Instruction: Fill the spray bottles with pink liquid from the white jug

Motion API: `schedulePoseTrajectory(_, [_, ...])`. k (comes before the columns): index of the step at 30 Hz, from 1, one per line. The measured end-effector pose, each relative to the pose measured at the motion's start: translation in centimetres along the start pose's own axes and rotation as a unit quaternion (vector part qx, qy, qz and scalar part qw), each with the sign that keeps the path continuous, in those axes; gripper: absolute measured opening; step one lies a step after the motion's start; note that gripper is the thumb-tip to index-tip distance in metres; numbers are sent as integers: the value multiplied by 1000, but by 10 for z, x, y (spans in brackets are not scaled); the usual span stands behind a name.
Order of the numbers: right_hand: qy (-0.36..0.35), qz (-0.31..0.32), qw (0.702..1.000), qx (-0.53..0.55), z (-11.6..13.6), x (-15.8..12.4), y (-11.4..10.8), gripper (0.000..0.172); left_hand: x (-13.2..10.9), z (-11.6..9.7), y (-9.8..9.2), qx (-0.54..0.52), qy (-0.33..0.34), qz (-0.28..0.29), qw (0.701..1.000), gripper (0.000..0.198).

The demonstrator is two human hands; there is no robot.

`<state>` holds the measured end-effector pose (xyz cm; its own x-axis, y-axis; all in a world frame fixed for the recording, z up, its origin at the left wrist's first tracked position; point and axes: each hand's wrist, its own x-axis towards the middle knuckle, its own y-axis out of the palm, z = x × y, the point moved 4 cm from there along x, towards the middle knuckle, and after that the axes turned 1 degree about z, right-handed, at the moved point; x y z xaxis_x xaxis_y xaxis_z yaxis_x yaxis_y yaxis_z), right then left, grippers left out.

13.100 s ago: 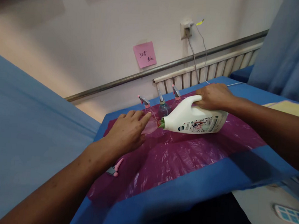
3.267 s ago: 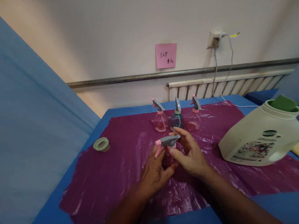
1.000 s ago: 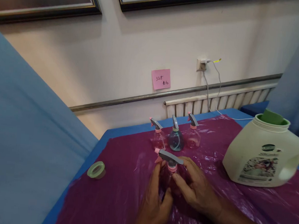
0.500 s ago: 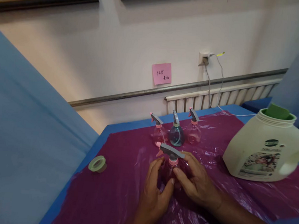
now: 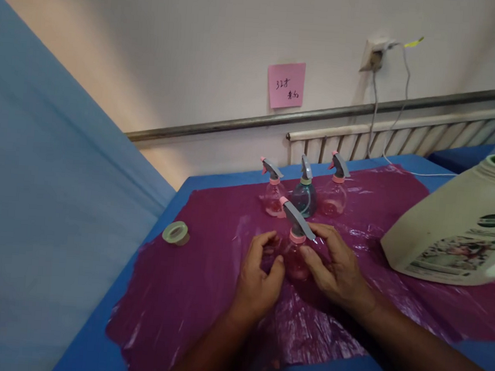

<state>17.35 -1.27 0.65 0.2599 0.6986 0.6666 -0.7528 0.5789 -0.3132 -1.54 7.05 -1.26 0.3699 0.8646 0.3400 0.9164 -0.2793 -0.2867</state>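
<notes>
A small clear pink spray bottle [image 5: 295, 256] with a grey and pink trigger head stands on the purple plastic sheet [image 5: 206, 284]. My left hand [image 5: 259, 279] curls around its left side, thumb and fingers on the body. My right hand [image 5: 335, 265] grips it from the right, fingers at the pink collar under the trigger head. Three more spray bottles stand in a row behind: a pink one [image 5: 272, 196], a blue-tinted one [image 5: 304, 192] and another pink one [image 5: 334, 191].
A large white detergent jug [image 5: 456, 234] stands at the right on the sheet. A green tape roll [image 5: 175, 232] lies at the sheet's left edge on the blue table cover [image 5: 92, 338]. Behind are a wall, a pink sticky note [image 5: 285, 85], a radiator and a socket with cable.
The trigger head on the held bottle has turned, its nozzle now pointing back left. Both hands stay on the bottle. The camera has tilted down and to the left.
</notes>
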Motion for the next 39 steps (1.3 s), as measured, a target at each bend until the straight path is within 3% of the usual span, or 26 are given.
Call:
schedulePoseTrajectory(3, [8, -6, 1000, 1, -1, -1, -2, 40, 7, 0, -4, -154, -100, -59, 981, 33])
schedulePoseTrajectory(7, [15, -11, 1000, 2, -4, -4, -3, 41, 16, -3, -10, -322, -191, -80, 924, 51])
schedulePoseTrajectory(12, [13, -7, 1000, -5, -6, -5, -5, 45, 22, -2, -16, -448, -244, -64, 858, 62])
schedulePoseTrajectory(17, [16, -4, 1000, -5, -3, -4, -7, 41, 24, -1, -19, -498, -266, -71, 822, 61])
schedulePoseTrajectory(23, [18, 4, 1000, -12, -4, -6, -9, 42, 26, -7, -20, -509, -298, -108, 800, 66])
schedulePoseTrajectory(29, [12, -1, 1000, -12, -4, -6, -9, 41, 26, -13, -24, -495, -315, -136, 798, 74])
schedulePoseTrajectory(39, [8, 9, 1000, -6, -3, -7, -10, 42, 22, -15, -30, -526, -269, -80, 803, 81])
